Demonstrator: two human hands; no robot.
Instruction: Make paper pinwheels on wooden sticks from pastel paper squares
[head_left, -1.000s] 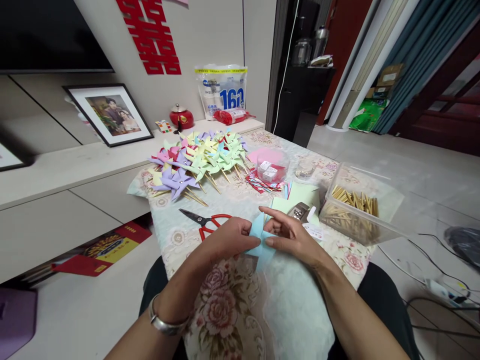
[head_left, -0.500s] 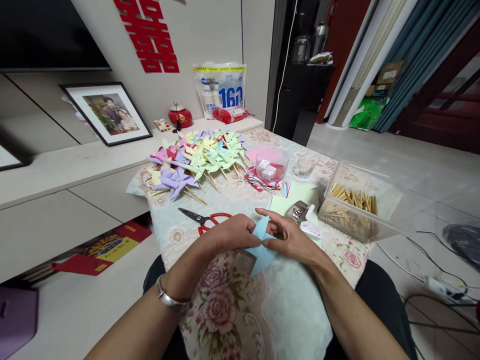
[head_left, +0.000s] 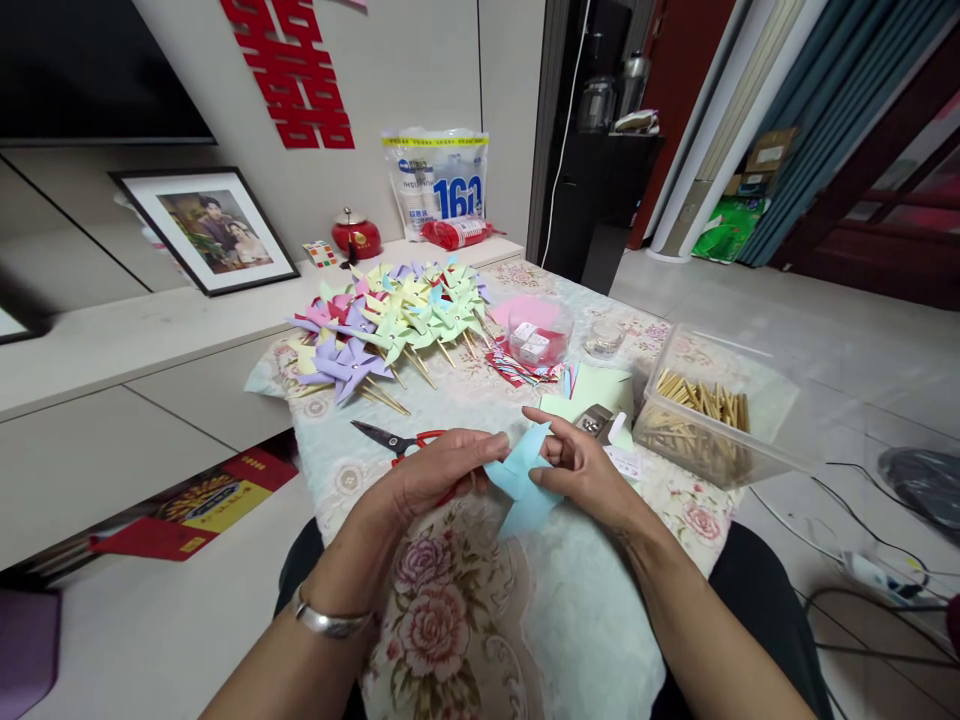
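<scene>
- Blue paper pinwheel (head_left: 527,487) sat between both hands' fingers.
- Right hand (head_left: 592,482) pinched it, thumb on top.
- Left hand (head_left: 439,468) fingers reached its edge; whether pinching, I couldn't tell.

The pinwheel (head_left: 522,485) is light-blue paper, folded into pointed blades. It is held above the cloth (head_left: 592,610), one blade pointing toward the person.

Looks matt on the folded light-blue paper pinwheel (head_left: 527,486), glossy on the clear rectangular plastic box (head_left: 765,455), shiny on the curved silver metal bangle (head_left: 324,622).
</scene>
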